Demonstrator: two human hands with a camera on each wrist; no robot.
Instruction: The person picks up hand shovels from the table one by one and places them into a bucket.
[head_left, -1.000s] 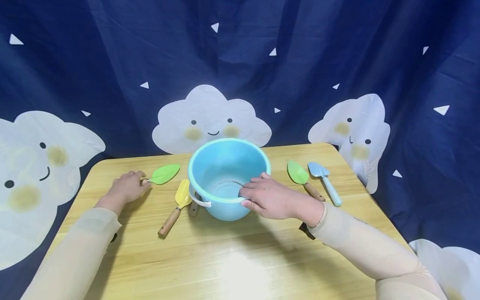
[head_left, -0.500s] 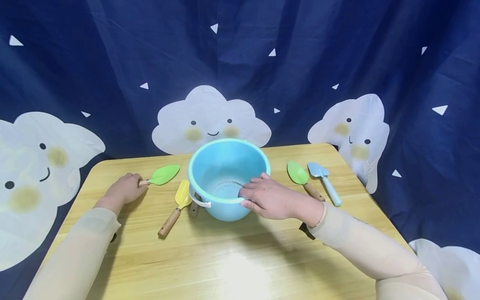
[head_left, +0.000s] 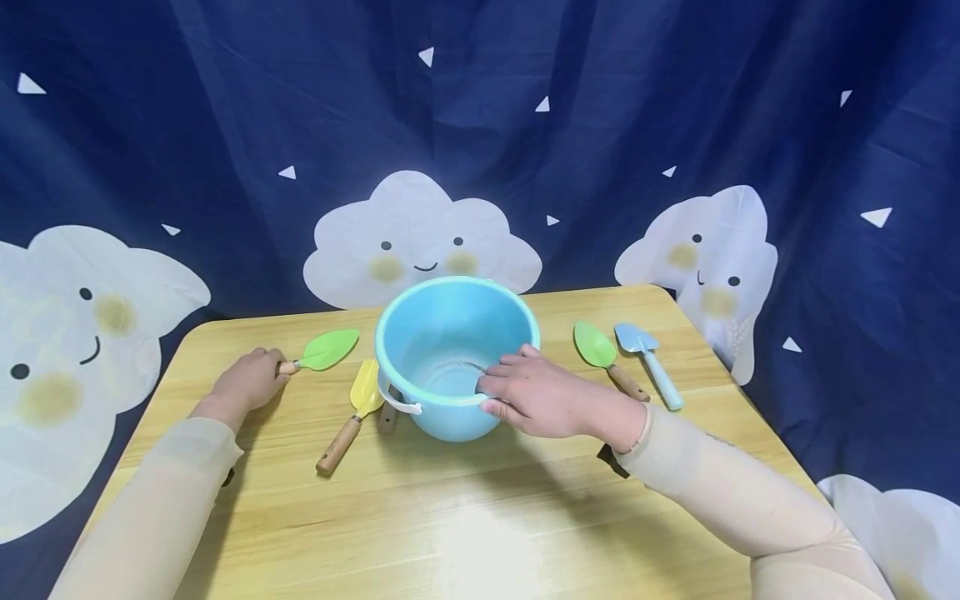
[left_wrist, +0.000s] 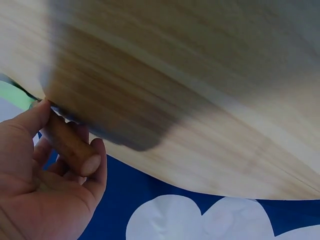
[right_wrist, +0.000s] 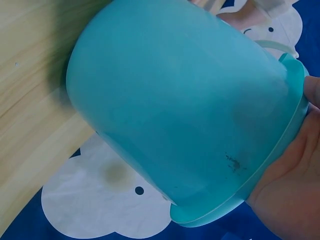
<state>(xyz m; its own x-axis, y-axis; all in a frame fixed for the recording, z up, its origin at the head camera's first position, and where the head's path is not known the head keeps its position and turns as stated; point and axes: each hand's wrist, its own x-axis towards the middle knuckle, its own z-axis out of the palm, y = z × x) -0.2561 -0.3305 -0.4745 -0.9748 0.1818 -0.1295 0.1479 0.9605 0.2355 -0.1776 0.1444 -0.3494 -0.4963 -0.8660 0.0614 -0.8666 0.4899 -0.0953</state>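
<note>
At the left of the table, my left hand [head_left: 247, 383] holds a hand trowel by its wooden handle [left_wrist: 70, 145]. Its green leaf-shaped blade [head_left: 330, 350] points away to the right. The left wrist view shows the thumb and fingers curled round that handle. A light blue bucket [head_left: 450, 423] stands mid-table with its mouth facing up. My right hand [head_left: 532, 396] grips the near right of its rim, fingers over the inside and thumb outside. Up close, the bucket's wall [right_wrist: 175, 100] fills most of the right wrist view, with a dark smudge near the rim.
A yellow trowel [head_left: 365, 387] lies just left of the bucket, and another wooden handle [head_left: 387, 418] pokes out from behind it. To the right lie a second green trowel [head_left: 595, 343] and a light blue trowel [head_left: 662, 379]. A cloud-print curtain [head_left: 480, 125] hangs behind the table.
My left hand has slid back a little along the trowel, from near the blade's neck, so more of the wooden handle shows. The right hand and bucket stay put.
</note>
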